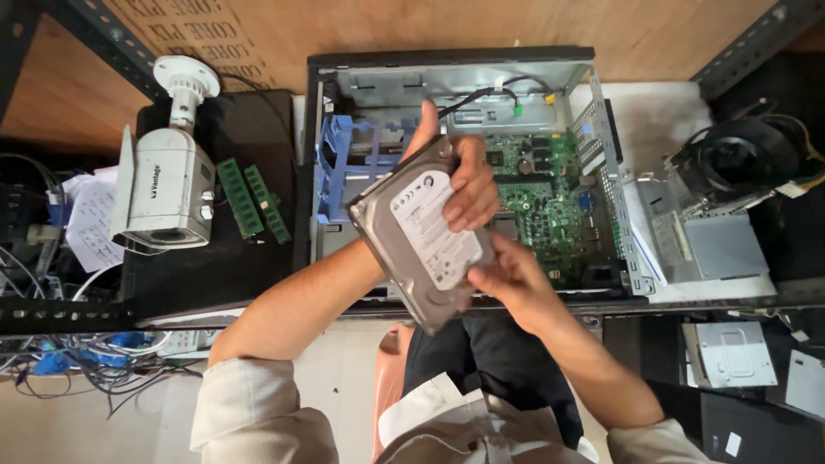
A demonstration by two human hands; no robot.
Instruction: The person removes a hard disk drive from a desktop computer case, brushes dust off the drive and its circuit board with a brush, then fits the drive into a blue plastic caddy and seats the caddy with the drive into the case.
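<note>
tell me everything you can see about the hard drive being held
The hard drive is a flat rectangular metal block, grey, with a white printed label on its upturned face. It is tilted, held in the air above the open computer case. The left hand wraps over its upper far edge, fingers lying on the label; the right hand touches its lower right side. It looks intact, with no cable attached.

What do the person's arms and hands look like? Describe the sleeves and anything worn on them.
Both hands, the left hand and right hand, are bare: no gloves, and no rings or watch that can be seen. The forearms are uncovered. Pale, off-white shirt sleeves are rolled up to about the elbows, bunched in loose folds.
</note>
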